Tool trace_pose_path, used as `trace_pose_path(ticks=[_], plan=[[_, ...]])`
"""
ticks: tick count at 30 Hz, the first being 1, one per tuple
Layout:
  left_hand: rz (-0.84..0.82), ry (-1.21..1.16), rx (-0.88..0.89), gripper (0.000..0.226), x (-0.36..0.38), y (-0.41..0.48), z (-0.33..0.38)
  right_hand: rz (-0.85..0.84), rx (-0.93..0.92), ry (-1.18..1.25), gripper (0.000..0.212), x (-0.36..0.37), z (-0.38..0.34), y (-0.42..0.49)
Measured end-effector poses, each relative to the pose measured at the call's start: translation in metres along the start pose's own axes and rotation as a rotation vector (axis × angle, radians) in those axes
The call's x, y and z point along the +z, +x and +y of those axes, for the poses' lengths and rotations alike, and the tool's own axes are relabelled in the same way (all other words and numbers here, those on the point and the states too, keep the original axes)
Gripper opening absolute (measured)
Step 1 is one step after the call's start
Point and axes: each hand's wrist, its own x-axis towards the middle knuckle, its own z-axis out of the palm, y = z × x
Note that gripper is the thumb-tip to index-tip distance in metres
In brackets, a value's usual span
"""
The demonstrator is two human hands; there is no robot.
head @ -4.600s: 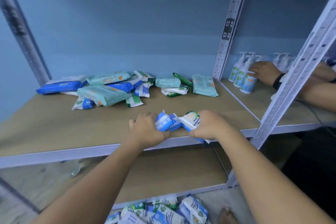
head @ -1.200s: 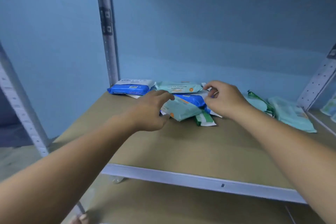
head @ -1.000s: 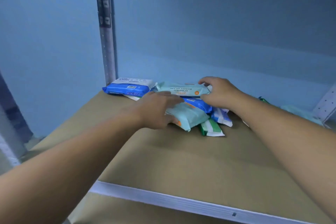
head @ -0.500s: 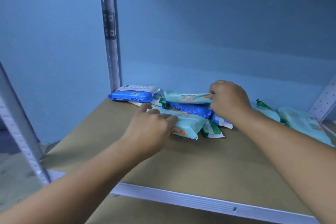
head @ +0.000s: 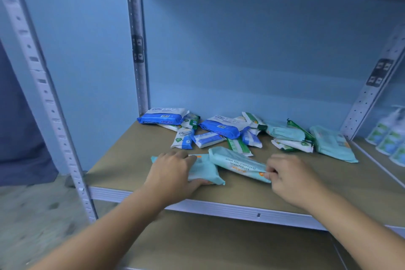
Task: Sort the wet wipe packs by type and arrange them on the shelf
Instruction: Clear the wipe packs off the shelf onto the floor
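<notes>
Up front on the shelf board (head: pixel 306 188), the left teal pack (head: pixel 203 170) lies crosswise, the left hand (head: pixel 173 171) wrapped round it. The right teal pack (head: pixel 238 162) slants back-left to front-right, touching it, and the right hand (head: pixel 291 174) pinches its near end. Both are soft, glossy film pillows. The mixed pile (head: pixel 219 130) sits behind.

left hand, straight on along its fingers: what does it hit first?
Beyond the teal pack that the left hand grips, probably the second teal pack, pinched by the right hand. It seems to overlap the first pack's right end, though depth is unclear.
</notes>
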Motion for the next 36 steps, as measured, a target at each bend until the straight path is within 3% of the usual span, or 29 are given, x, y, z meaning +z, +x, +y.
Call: trace_pose_path(ticks=[7,10,12,14,23,26,32,34,36], plan=[[-0.429,-0.145,-0.155,0.111,0.004,0.003,-0.019,-0.121,0.048,0.169,0.033,0.016,-0.004,0.001],[-0.493,-0.168,-0.181,0.119,0.004,0.009,-0.02,-0.188,0.108,0.164,0.061,0.019,-0.008,0.019],[-0.472,-0.188,-0.211,0.12,0.004,0.011,-0.02,-0.279,0.168,0.16,0.101,0.023,-0.012,0.031],[-0.443,-0.182,-0.233,0.12,0.006,0.01,-0.02,-0.316,0.207,0.133,0.119,0.028,-0.017,0.04],[-0.339,-0.065,-0.356,0.101,-0.001,-0.019,0.003,-0.309,0.303,-0.001,0.122,0.035,-0.037,-0.002],[-0.338,-0.129,-0.309,0.093,-0.019,-0.037,0.01,-0.28,0.287,0.003,0.097,0.023,-0.042,-0.027],[-0.229,-0.259,-0.349,0.091,-0.043,-0.115,0.03,-0.242,0.268,0.581,0.052,0.01,-0.06,-0.114],[-0.237,-0.307,-0.393,0.088,-0.036,-0.153,0.035,-0.259,0.245,0.671,0.052,0.026,-0.073,-0.146],[-0.29,-0.345,-0.464,0.087,-0.022,-0.189,0.034,-0.311,0.244,0.611,0.059,0.048,-0.082,-0.17]])
